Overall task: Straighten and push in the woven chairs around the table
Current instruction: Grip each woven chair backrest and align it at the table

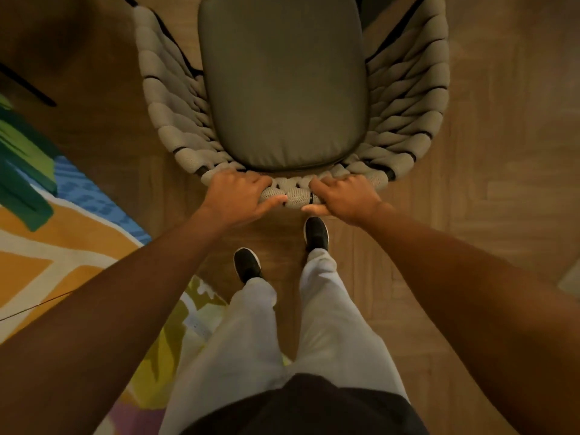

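A woven chair with thick beige rope sides and a grey-green seat cushion stands straight in front of me, its back rail nearest me. My left hand grips the top of the back rail left of centre, fingers curled over it and thumb beneath. Right of centre, my right hand grips the same rail the same way. The table itself does not show clearly; the chair's front runs off the top edge of the view.
A colourful rug in orange, blue and green lies on the wooden floor to my left. A dark thin leg crosses the upper left. My feet in black shoes stand just behind the chair.
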`<state>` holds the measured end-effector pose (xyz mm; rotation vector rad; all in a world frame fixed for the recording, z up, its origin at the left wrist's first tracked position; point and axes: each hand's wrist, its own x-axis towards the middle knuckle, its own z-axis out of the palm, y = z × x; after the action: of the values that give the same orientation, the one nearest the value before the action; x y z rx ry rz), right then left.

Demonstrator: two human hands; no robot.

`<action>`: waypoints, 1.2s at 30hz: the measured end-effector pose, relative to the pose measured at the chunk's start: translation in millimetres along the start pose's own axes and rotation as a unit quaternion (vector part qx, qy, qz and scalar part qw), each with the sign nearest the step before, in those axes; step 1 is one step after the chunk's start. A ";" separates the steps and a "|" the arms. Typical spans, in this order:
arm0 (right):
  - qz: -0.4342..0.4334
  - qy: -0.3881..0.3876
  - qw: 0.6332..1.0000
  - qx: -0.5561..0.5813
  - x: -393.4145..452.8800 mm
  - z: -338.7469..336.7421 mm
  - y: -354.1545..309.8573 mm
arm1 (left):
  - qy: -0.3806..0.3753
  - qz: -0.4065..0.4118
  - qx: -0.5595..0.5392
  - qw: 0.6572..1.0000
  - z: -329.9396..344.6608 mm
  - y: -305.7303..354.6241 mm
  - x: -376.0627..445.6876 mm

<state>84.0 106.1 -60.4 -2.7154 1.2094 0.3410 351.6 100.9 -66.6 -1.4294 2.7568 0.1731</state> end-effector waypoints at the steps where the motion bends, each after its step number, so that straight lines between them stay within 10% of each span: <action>1: 0.018 -0.004 1.000 0.013 -7.0 1.7 -14.0 | -0.002 0.019 0.000 1.000 1.0 -2.1 -7.4; 9: 0.135 -0.008 0.988 0.070 -40.6 11.7 -79.8 | 0.004 0.180 0.012 0.984 3.1 -20.0 -22.0; 36: 0.210 0.061 0.972 0.088 120.5 -28.8 56.1 | -0.017 0.267 0.016 0.963 -24.2 -164.7 198.0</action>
<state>124.5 -23.6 -67.1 -2.3453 1.7599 0.1038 372.3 -156.9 -72.1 -0.6345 3.0269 0.1580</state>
